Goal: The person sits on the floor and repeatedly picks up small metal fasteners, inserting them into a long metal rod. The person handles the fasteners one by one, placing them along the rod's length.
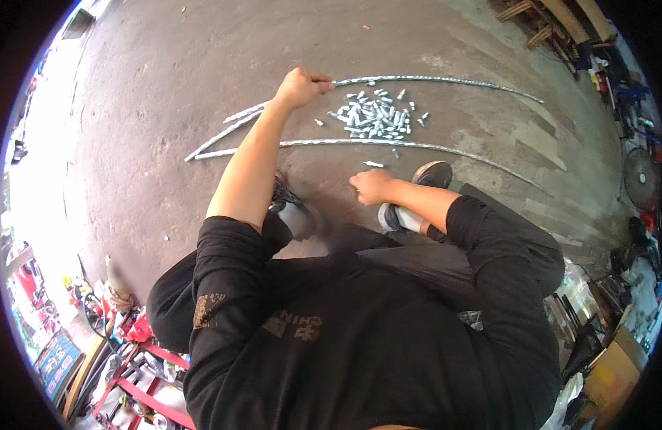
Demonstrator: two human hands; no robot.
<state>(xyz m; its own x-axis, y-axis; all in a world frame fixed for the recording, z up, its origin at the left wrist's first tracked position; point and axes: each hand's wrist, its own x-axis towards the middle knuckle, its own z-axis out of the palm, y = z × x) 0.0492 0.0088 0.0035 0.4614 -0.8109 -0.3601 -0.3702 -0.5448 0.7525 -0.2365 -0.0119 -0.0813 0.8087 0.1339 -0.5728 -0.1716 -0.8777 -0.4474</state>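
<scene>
My left hand point(302, 87) reaches to the far line of small silver metal pieces point(438, 78). Its fingers are pinched at the line, and they hide whatever is between them. A near line of the same pieces point(417, 145) runs across the floor, and a short slanting line point(210, 145) lies at the left. Between the long lines is a loose heap of silver metal pieces point(377, 118), each short and cylindrical. My right hand point(372, 188) hovers beside my right shoe point(432, 174), its fingers curled in; its contents are hidden. One loose piece point(374, 164) lies just beyond it.
Grey concrete floor point(166, 86) spreads around the lines. My left shoe point(282, 192) stands close to the near line. A fan point(640, 178) and clutter are at the right edge. Red straps point(155, 401) and mixed goods lie at lower left, a cardboard box point(614, 369) at lower right.
</scene>
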